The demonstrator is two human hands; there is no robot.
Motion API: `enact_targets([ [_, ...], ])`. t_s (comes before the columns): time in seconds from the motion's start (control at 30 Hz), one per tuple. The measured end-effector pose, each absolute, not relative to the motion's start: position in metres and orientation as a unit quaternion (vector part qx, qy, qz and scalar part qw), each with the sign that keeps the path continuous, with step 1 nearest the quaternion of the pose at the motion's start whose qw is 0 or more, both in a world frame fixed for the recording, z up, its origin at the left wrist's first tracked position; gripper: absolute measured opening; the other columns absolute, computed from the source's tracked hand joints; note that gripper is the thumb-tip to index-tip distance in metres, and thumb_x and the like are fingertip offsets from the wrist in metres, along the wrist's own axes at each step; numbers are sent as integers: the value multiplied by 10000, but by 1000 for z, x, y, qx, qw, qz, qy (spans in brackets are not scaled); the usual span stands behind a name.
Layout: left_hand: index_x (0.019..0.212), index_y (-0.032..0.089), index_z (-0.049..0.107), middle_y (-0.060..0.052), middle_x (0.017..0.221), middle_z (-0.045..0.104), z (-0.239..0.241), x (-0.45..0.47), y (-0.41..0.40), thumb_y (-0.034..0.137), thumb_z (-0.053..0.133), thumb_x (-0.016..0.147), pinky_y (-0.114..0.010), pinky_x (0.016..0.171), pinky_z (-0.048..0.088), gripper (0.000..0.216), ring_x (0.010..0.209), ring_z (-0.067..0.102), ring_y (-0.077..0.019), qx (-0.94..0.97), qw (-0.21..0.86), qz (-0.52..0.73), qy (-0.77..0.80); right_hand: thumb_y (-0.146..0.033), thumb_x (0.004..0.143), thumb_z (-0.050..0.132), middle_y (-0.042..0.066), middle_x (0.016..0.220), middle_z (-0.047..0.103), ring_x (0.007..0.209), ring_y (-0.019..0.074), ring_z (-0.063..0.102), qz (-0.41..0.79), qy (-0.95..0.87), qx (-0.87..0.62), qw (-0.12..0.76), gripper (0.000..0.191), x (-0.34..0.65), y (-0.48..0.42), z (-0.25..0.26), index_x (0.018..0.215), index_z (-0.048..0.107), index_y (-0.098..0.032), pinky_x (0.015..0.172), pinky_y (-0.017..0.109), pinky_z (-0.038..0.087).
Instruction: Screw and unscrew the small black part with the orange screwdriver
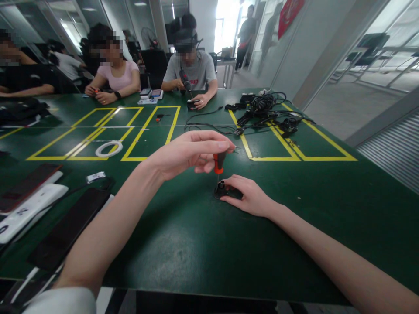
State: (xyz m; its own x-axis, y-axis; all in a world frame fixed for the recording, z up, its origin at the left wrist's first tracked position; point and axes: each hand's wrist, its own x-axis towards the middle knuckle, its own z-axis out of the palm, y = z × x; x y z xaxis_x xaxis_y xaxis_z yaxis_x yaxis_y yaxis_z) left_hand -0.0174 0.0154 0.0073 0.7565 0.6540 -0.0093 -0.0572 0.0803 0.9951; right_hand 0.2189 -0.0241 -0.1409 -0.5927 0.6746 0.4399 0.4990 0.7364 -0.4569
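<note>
Within left hand [186,152], upright screwdriver [218,164]; below, black part [220,191] in right hand [251,196].

The green counter [176,257] is smooth with a soft sheen, catching blurred glare. The screwdriver [219,165] has a plastic-looking handle and a thin metal shaft [218,177]. The small dark part [220,191] looks plastic. The power strip [44,198] is smooth white plastic; the heaped cables [262,104] look rubbery and matt.

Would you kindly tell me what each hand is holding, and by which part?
The left hand holds the screwdriver by its handle; the right hand holds the black part by its right side.
</note>
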Motion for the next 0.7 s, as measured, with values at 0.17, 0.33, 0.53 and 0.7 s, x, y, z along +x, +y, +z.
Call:
enact_targets([
  [0.17,1068,159,660,-120,1128,764,5,-18,20,461,680,942,-202,535,501,328,746,741,-160,615,722,235,214,-346,976,693,94,974,753,864,242,714,142,-879,-335,308,223,219,-24,-142,1133,655,-193,761,366,593],
  [0.33,1184,164,685,-72,1031,755,7,-18,17,353,724,925,-187,494,404,323,577,590,-56,621,694,257,257,-347,979,690,99,972,751,868,241,712,138,-881,-335,303,232,220,-23,-142,1139,651,-184,768,366,593],
  [0.53,1103,148,731,-45,953,724,9,-18,15,326,772,876,-181,500,383,292,611,580,-56,632,676,266,268,-347,982,685,100,980,752,882,239,713,142,-881,-335,302,232,220,-24,-143,1149,649,-189,783,366,598],
  [0.7,1033,155,634,-100,1064,766,7,-18,20,389,732,893,-205,542,483,290,698,701,-133,620,698,262,246,-340,983,684,99,965,750,864,237,707,141,-880,-333,307,220,220,-24,-144,1134,647,-185,757,364,596],
])
